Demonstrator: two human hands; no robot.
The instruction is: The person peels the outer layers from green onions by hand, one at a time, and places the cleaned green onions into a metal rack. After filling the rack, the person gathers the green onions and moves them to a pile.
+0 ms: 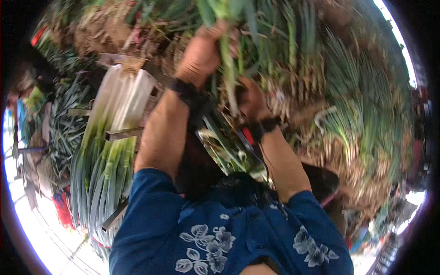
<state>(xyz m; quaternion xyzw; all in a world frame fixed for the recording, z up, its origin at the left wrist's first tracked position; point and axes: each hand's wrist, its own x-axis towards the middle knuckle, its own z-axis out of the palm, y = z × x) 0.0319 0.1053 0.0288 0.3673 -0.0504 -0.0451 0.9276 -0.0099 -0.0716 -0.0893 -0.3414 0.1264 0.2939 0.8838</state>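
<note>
My left hand [205,51] is closed round the green upper part of a leek [228,78], which hangs with its pale root end down. Close to the right of that pale lower stem is my right hand [253,101], its fingers curled; blur hides what they pinch. Both wrists wear dark bands. On the left, a bundle of cleaned leeks [117,107] rests on a metal frame [123,134], white ends away from me and green leaves towards me.
Unpeeled leeks with soil on their roots [309,75] lie across the far side. More leeks [355,128] are heaped on the right. Loose leaves and stalks [231,151] lie below my hands. A dark green leafy heap [71,114] stands at the far left.
</note>
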